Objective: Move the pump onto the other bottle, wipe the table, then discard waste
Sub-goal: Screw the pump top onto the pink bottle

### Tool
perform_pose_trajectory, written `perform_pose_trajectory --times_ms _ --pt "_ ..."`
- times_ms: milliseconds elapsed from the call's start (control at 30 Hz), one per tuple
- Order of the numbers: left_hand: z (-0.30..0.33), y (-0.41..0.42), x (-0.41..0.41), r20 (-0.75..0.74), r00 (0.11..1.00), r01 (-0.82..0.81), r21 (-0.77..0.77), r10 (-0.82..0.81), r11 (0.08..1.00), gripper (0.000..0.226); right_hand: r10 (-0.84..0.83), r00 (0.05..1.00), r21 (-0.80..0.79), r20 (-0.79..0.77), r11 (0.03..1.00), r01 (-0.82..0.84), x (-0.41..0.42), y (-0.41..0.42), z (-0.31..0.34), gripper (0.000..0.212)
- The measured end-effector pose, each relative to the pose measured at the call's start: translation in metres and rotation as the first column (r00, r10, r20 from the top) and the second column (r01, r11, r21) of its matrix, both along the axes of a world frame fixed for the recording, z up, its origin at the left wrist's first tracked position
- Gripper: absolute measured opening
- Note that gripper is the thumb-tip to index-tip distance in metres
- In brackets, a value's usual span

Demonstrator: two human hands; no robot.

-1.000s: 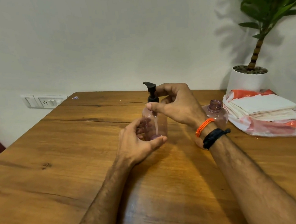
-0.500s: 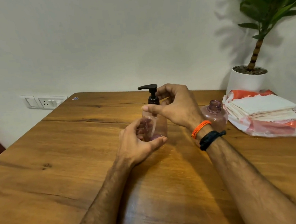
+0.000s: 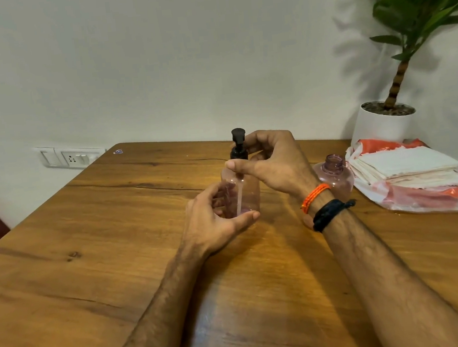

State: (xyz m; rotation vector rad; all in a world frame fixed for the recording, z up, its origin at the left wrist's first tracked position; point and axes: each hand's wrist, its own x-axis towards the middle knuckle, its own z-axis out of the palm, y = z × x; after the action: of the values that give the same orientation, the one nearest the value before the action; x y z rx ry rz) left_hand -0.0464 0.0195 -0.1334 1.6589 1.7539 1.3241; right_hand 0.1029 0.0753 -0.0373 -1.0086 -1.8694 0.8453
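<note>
A clear pink bottle (image 3: 248, 192) stands upright in the middle of the wooden table (image 3: 90, 256). A black pump (image 3: 238, 144) sits in its neck, the nozzle pointing toward me. My left hand (image 3: 216, 225) curls round the lower part of this bottle. My right hand (image 3: 272, 166) pinches the pump's black collar between thumb and fingers. A second pink bottle (image 3: 334, 173) with an open neck and no pump stands just right of my right wrist, partly hidden by it.
A stack of white cloths or tissues (image 3: 406, 164) lies on a red and clear plastic bag (image 3: 431, 198) at the right. A potted plant in a white pot (image 3: 382, 125) stands behind it. A wall socket (image 3: 72, 159) is at the left.
The pump nozzle has turned: from angled left-back, to pointing left, to pointing toward me now. My right hand's fingers shifted round the collar. The left hand and bottle stayed put.
</note>
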Motion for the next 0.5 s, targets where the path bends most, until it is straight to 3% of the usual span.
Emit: perform_pose_trajectory --times_ms 100,200,367,500 --pt "-0.0008 -0.0001 0.0 -0.002 1.0 -0.001 0.011 0.001 1.0 0.08 0.035 0.999 0.005 0.01 0.999 -0.035 0.0006 0.0 0.0007 0.031" --pt "0.0003 -0.0002 0.0005 -0.008 1.0 -0.003 0.019 0.004 1.0 0.078 -0.006 1.0 0.013 -0.003 1.0 0.006 -0.0018 -0.0015 -0.0006 0.044" --pt "-0.0002 0.0 0.0003 0.009 1.0 0.002 0.014 -0.002 1.0 0.08 0.002 1.0 -0.003 -0.031 1.0 -0.002 0.0006 0.0002 -0.0001 0.031" --pt "-0.0012 0.0007 -0.0016 0.005 1.0 0.008 0.006 -0.008 1.0 0.08 0.023 1.0 -0.02 -0.012 1.0 -0.024 0.0008 -0.0001 0.0 0.039"
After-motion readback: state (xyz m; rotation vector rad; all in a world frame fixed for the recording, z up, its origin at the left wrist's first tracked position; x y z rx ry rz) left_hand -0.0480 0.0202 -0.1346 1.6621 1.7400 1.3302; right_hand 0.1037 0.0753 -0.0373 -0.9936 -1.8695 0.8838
